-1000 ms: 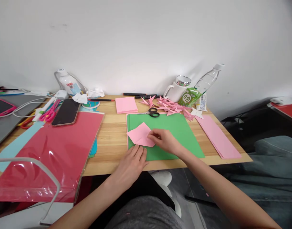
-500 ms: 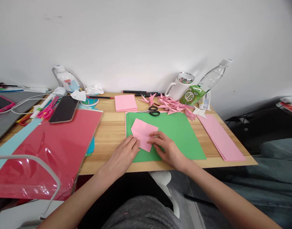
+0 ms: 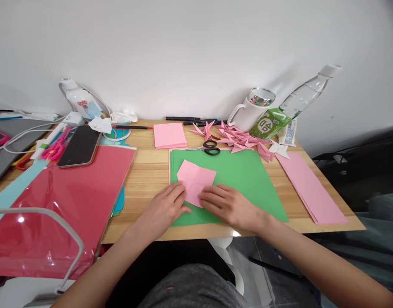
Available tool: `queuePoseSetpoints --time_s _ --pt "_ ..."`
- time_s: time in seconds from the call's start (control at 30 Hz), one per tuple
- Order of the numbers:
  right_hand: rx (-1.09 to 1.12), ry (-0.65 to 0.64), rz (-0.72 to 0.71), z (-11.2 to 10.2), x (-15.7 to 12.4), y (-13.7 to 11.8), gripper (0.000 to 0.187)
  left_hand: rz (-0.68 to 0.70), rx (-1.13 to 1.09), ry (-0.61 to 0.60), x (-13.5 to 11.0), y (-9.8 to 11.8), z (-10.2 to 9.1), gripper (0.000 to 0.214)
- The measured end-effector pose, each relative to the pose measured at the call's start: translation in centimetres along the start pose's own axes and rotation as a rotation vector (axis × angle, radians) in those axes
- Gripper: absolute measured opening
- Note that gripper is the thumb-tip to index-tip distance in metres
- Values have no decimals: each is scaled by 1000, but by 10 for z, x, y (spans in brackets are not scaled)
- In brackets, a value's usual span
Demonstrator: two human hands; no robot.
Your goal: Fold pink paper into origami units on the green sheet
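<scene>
Pressing on the near edge of a pink paper square (image 3: 196,179), both hands lay flat with fingers extended, gripping nothing. The left hand (image 3: 164,207) had its fingertips on the square's near-left edge. The right hand (image 3: 231,205) rested palm-down, its fingers pointing left onto the near corner, so the two sets of fingertips were close together. Both forearms came up from below the bench (image 3: 148,175) edge and angled inward.

The square sat turned like a diamond on the near-left part of a green sheet (image 3: 248,179) lying on the bench. Thin and light, the paper looked likely to slide on the smooth sheet and to crease at any pinch. It would be best steadied by flat fingers on its face, or taken by an edge or corner.

Scissors (image 3: 209,149) lay just beyond the green sheet, with a stack of pink squares (image 3: 169,135) to their left and folded pink pieces (image 3: 241,141) to their right.
</scene>
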State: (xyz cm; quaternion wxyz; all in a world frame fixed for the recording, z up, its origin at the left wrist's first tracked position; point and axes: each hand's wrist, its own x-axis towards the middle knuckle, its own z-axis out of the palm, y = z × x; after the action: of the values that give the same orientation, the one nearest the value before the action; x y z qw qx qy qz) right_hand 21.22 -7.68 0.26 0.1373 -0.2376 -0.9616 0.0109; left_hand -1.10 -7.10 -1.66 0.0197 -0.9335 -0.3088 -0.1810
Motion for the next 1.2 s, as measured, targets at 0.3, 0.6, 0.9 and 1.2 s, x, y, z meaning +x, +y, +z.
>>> queuePoseSetpoints --time_s 0.3,0.6,0.9,1.2 --pt "455 85 483 18 12 11 15 33 -110 60 -7 -6 1 19" --pt "426 142 614 27 24 18 6 65 -161 77 -6 -12 0 16" --pt "397 140 655 37 27 22 4 65 -89 40 -9 -11 6 24" --pt "37 236 304 22 4 -16 22 54 -75 17 -9 -12 7 25"
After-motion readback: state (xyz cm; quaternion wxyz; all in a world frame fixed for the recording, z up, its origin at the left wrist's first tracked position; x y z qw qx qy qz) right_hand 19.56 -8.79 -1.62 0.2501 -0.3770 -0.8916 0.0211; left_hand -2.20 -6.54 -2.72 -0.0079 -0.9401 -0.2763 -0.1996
